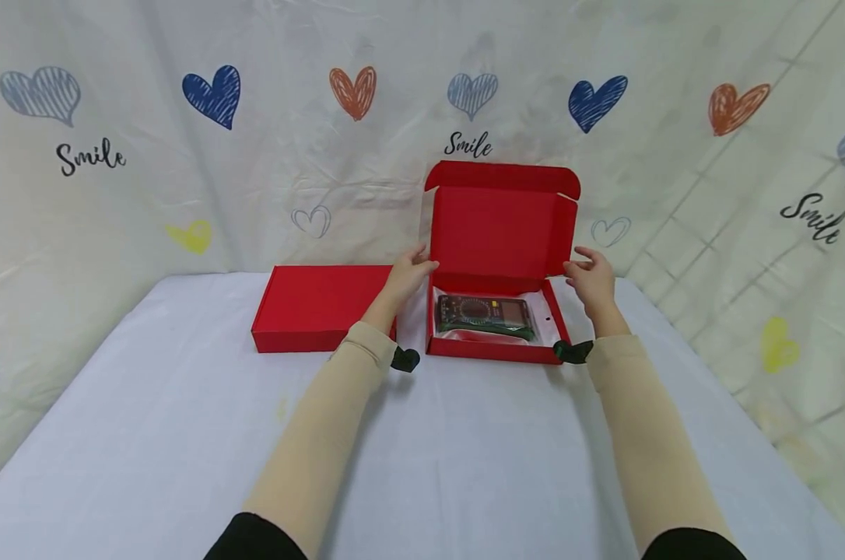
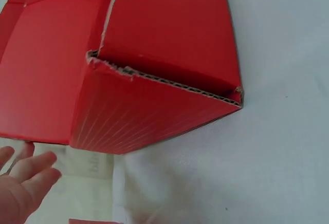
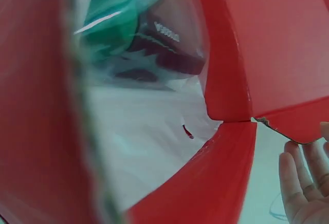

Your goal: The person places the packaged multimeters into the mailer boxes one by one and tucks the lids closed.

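Two beige sleeves (image 1: 324, 435) are running up from the bottom edge of the head view, where the frame is cutting off their black ends, and a white tablecloth (image 1: 464, 467) is spreading between them. Farther up, a dark wrist band (image 1: 573, 352) is covering the lower right corner of an open red cardboard box (image 1: 492, 352). This box is standing just right of centre, and inside it a digital multimeter (image 1: 489, 313) is lying in a clear plastic bag (image 3: 180, 29) on a white lining (image 3: 144, 131); its small markings are staying too fine to read, and in the right wrist view the top edge is cropping it while a blurred red panel is blocking the left side. Left of centre a closed red cardboard box (image 1: 324, 307) is sitting, its right end partly hiding behind the left arm. The left hand (image 1: 407, 276) is resting at the left edge of the raised lid (image 1: 496, 229), its fingers extending loosely and the left wrist view cutting most of it off. The right hand (image 1: 592, 281) is touching the lid's side flap (image 3: 303, 121) with nearly straight fingers, its thumb being cropped at the right wrist view's edge. Farthest back, a pale backdrop (image 1: 254, 179) is showing hearts and "Smile", the lid hiding part of it
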{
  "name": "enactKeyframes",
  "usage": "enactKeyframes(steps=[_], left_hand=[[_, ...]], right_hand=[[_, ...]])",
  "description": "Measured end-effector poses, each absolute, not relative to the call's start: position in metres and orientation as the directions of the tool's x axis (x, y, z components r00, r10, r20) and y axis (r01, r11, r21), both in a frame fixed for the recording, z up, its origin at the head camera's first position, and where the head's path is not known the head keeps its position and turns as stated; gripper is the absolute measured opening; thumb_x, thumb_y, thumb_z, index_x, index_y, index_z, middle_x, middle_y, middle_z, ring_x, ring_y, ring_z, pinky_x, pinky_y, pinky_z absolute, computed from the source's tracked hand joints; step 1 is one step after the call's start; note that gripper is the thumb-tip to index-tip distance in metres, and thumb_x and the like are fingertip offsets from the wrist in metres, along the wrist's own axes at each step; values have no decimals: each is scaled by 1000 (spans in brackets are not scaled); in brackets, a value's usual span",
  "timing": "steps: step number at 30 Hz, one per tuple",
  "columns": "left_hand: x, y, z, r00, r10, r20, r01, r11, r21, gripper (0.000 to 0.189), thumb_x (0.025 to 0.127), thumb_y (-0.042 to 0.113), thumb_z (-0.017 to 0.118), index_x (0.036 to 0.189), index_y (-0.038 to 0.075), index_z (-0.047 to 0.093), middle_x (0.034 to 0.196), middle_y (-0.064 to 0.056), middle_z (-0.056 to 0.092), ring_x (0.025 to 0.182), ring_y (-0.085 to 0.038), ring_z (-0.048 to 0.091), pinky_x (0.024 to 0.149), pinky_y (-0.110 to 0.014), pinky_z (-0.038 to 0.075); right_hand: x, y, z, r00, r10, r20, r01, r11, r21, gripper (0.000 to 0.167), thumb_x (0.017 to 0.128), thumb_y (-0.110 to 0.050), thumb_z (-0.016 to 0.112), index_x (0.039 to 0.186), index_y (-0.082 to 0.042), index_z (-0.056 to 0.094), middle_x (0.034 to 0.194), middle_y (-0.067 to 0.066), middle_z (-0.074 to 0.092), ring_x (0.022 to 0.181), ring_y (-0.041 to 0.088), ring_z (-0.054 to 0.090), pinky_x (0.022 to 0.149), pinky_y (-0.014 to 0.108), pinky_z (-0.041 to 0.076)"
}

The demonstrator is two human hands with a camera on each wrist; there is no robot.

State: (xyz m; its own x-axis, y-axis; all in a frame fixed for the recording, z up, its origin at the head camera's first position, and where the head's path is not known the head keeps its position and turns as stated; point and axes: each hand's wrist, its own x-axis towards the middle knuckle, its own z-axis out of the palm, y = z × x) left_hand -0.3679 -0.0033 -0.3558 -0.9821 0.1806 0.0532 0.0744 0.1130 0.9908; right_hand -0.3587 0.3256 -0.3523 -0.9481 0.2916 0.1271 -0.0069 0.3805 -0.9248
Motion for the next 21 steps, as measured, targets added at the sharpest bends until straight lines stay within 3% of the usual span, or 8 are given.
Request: enactKeyframes(steps=[6,10,14,21], left_hand=[[-365,1,-357,-983,148,104,133,205,970,57,104,14,56,157,1,39,146,-22,52,134,-32,50,111,-40,42],[-363,1,-360,-983,153,104,133,191,972,55,104,14,55,156,2,40,146,-20,52,134,-31,49,110,-41,43],[-362,-1,-362,-982,162,95,124,178,976,55,105,15,55,156,4,41,148,-20,50,135,-31,49,111,-42,42],[-358,-1,-357,-980,150,130,155,168,974,53,105,16,53,156,4,42,149,-17,51,135,-30,50,112,-42,42]], right_hand=[[-356,324,-352,-950,266,161,-12,485,-874,48,109,-23,48,151,0,47,132,26,59,105,26,64,101,36,52],[-354,325,-352,-951,242,191,-26,555,-831,47,108,-21,47,147,4,51,128,28,60,106,34,65,87,23,55],[-352,326,-353,-953,221,205,-35,594,-804,45,106,-18,47,145,6,51,125,30,60,107,41,65,71,15,48],[-346,329,-353,-961,183,207,-42,644,-764,43,105,-15,49,142,6,54,121,29,63,102,39,64,69,19,47]])
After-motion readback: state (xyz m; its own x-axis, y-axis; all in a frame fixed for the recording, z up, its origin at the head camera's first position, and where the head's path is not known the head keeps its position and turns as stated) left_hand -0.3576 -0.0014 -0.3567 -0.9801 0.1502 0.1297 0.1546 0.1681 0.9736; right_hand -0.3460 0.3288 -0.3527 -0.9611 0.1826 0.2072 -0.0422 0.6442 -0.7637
